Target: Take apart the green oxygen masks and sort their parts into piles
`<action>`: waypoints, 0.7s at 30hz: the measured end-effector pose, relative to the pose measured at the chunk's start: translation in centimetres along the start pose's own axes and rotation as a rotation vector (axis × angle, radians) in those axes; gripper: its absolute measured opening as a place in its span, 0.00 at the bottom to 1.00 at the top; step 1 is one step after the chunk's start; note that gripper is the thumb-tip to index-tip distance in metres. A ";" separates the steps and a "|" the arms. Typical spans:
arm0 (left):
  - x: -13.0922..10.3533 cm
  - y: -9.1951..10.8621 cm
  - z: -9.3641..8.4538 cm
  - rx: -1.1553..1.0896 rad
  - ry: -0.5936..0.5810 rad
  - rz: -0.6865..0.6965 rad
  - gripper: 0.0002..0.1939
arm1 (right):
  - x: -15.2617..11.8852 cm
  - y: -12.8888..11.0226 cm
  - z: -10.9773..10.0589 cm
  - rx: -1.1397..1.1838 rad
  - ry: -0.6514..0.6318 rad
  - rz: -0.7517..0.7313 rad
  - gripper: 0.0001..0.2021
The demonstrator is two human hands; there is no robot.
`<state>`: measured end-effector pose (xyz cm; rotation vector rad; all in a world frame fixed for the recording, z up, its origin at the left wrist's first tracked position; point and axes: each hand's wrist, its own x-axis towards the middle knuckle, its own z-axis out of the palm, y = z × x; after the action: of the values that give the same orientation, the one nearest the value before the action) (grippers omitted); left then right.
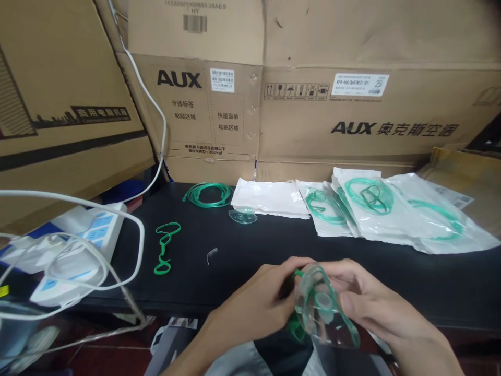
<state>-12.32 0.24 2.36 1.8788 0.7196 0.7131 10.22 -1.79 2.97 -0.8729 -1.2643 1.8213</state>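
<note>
Close to my body, over the front edge of the black table, I hold a clear oxygen mask (329, 326) with a green-tinted rim. My right hand (364, 297) grips its right side, the thumb pressed on the rim. On the left side, my left hand (270, 295) is closed with curled fingers at the mask's edge; its fingertips are partly hidden. A green elastic strap (296, 329) hangs below the left hand, and a bit of green shows between the hands. Another green strap (166, 243) lies loosely twisted on the table. A small thin strip (212, 254) is beside it.
Coiled green tubing (207, 195), a clear mask piece (243, 215) and a white packet (270, 197) lie at the back. Several white bags (368, 201) with green tubing are stacked at right. White power strips (102, 230) and cables occupy the left. Cardboard boxes (297, 115) stand behind.
</note>
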 end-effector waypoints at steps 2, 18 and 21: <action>-0.1 0.3 -0.5 0.072 -0.013 -0.010 0.16 | -0.5 -0.6 -0.5 0.018 0.022 -0.015 0.22; -6.7 0.0 -6.3 0.511 0.391 -0.248 0.21 | 5.3 -0.4 2.3 0.110 -0.068 -0.091 0.13; -8.2 -1.4 -8.7 0.776 0.571 -0.364 0.19 | 10.0 0.0 5.6 0.092 -0.129 -0.070 0.17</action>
<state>-24.38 -0.36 2.86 2.1197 1.8618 0.8012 0.57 4.33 3.37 -0.6623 -1.2629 1.8887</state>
